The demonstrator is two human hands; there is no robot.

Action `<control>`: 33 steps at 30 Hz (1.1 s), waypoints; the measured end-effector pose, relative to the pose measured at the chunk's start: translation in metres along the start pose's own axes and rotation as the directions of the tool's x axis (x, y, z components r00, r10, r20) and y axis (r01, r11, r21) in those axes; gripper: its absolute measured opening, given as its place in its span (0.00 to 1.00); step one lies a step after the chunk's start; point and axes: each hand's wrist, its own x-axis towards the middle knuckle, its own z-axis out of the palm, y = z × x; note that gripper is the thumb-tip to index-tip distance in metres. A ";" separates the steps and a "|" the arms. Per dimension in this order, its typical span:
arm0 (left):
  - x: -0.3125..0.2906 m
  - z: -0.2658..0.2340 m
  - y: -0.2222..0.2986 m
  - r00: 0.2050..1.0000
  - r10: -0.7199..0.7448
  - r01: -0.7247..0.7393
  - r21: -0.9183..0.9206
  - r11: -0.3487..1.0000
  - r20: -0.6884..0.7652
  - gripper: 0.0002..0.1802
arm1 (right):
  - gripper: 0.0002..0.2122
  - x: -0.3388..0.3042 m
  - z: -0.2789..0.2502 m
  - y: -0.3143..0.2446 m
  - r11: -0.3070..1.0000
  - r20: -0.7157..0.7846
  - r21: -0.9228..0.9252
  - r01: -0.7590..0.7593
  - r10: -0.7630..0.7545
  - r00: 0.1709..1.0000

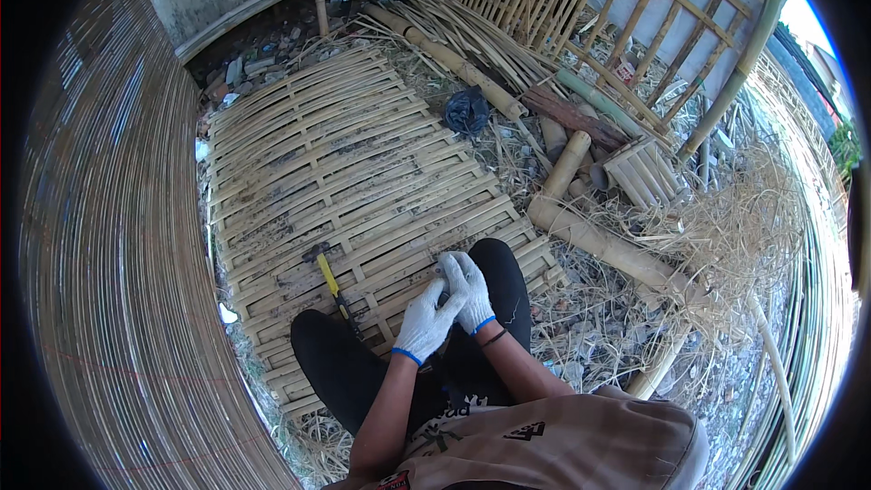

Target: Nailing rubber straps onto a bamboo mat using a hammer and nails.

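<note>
Both my hands wear white knitted gloves with blue cuffs and meet above my lap. My left hand is bent at the fingers, which reach across to the other glove. Pressed against it, my right hand is closed too, its fingers partly covered. Whether anything small sits between them is hidden. Left of my hands a hammer with a yellow and black handle lies on a slatted bamboo panel. My knees rest on the near part of this panel.
Upright thin bamboo strips line the left side. To the right lie thick bamboo poles, a brown log and heaped shavings. A black plastic bag sits beside the panel. A bamboo frame leans at the back.
</note>
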 end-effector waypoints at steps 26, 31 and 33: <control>0.079 0.054 -0.181 0.676 -0.735 0.529 0.722 0.446 -0.041 0.71 | 0.46 0.109 -0.173 0.142 0.010 -0.282 -0.956 -0.294 0.254 0.925; 0.080 0.055 -0.188 0.696 -0.715 0.535 0.717 0.447 -0.072 0.70 | 0.45 0.115 -0.174 0.149 -0.028 -0.271 -0.962 -0.273 0.257 0.928; 0.079 0.052 -0.189 0.681 -0.728 0.545 0.715 0.437 -0.074 0.69 | 0.44 0.113 -0.171 0.148 -0.023 -0.267 -0.962 -0.272 0.273 0.924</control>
